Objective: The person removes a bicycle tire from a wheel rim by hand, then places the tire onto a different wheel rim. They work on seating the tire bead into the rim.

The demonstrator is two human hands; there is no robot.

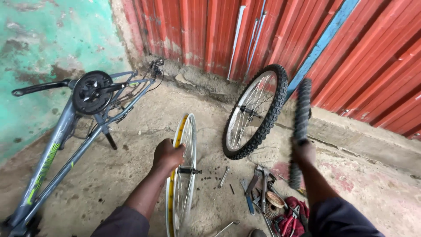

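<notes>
Left hand [168, 156] closed around the rim of a bare yellow-edged wheel [181, 175], standing upright on the concrete floor [131, 175] at lower centre of frame. Right hand [304, 151] gripping a loose knobby tyre [300, 127], held up at right centre, motion-blurred. Second wheel with tyre [254, 112] leans on the red corrugated wall [197, 30], upper centre. Grey bike frame [66, 145] lies upside down at left. Tools [263, 193] scattered on floor, bottom right
</notes>
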